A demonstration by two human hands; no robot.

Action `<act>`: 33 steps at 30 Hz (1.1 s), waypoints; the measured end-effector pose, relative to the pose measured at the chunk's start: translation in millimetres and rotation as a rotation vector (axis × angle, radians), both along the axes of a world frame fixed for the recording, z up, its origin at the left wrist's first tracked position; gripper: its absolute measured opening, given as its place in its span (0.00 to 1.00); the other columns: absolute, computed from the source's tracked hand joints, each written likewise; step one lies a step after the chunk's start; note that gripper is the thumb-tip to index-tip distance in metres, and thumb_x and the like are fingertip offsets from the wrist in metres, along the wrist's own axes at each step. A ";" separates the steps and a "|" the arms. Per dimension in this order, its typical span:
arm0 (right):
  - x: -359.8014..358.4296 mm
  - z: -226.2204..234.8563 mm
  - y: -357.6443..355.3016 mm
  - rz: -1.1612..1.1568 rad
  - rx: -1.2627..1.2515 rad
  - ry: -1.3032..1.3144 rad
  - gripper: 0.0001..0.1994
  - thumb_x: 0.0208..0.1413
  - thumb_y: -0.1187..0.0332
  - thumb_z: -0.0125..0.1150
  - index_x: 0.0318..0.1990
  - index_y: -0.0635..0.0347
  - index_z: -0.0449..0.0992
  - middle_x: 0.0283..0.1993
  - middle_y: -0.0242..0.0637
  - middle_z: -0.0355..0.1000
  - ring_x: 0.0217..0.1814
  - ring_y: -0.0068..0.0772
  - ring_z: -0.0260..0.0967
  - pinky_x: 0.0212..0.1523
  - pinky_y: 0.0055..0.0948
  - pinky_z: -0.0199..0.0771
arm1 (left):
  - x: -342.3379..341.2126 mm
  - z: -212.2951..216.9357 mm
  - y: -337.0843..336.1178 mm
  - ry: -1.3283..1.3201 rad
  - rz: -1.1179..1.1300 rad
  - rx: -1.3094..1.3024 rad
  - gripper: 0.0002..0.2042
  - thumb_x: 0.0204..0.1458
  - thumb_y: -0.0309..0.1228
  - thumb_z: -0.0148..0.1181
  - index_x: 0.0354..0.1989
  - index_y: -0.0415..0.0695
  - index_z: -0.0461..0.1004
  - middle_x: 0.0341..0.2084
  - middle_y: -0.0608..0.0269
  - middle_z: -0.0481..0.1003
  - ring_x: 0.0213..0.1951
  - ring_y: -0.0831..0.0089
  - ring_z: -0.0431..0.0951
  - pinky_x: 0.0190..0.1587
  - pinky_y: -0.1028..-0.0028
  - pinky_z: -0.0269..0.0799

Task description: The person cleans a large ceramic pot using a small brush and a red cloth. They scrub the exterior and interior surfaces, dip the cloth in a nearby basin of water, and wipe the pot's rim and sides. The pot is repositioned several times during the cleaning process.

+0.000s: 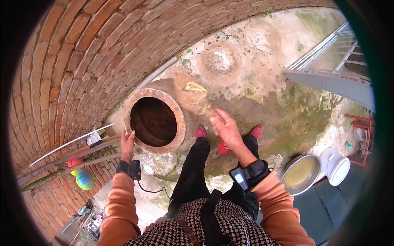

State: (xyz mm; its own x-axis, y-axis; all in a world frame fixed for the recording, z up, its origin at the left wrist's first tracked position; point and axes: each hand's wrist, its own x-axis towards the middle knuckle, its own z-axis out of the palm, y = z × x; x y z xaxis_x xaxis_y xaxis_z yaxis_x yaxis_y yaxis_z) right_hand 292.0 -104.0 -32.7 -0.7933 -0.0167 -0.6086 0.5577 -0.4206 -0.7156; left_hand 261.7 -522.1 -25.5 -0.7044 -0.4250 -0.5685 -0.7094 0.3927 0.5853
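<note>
A large brown clay jar (pixel 179 119) lies tipped beside the brick wall, its round mouth facing me and its inside dark. At the left of its rim is my left hand (pixel 127 144), fingers stretched and apart, touching or very close to the edge. My right hand (pixel 228 130) is closed round the handle of a tan hand broom (pixel 188 96) with yellow binding, blurred by motion. The broom's head is raised just right of the jar. A small red thing (pixel 223 146) shows below my right hand; I cannot make out what it is.
A brick wall (pixel 102 45) curves along the left and far side. Poles (pixel 69 172) and a colourful ball (pixel 84 179) are at left. To the right are a metal frame (pixel 328 82), a metal basin (pixel 301 174) of yellowish liquid and a white bucket (pixel 340 171). The concrete floor is stained.
</note>
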 end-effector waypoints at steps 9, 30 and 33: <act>68.3 -33.3 27.6 0.446 0.308 0.060 0.24 0.55 0.59 0.56 0.57 0.59 0.63 0.35 0.35 0.72 0.37 0.26 0.67 0.42 0.24 0.67 | 40.8 -20.5 20.1 -0.263 0.283 0.080 0.36 0.46 0.48 0.61 0.58 0.45 0.52 0.42 0.57 0.68 0.28 0.66 0.75 0.27 0.67 0.77; -9.0 -59.5 0.4 0.489 0.920 0.513 0.26 0.54 0.55 0.52 0.61 0.42 0.57 0.27 0.41 0.72 0.27 0.44 0.71 0.25 0.41 0.70 | 48.9 -35.9 17.7 -0.256 0.297 -0.047 0.09 0.55 0.38 0.46 0.31 0.47 0.67 0.15 0.66 0.68 0.11 0.74 0.66 0.13 0.75 0.67; -12.8 -117.9 6.2 0.597 0.920 0.441 0.25 0.54 0.55 0.52 0.60 0.43 0.57 0.27 0.42 0.72 0.27 0.43 0.72 0.25 0.42 0.70 | 50.5 -29.5 20.2 -0.276 0.321 -0.094 0.08 0.55 0.39 0.47 0.37 0.50 0.67 0.17 0.69 0.67 0.13 0.76 0.67 0.15 0.76 0.68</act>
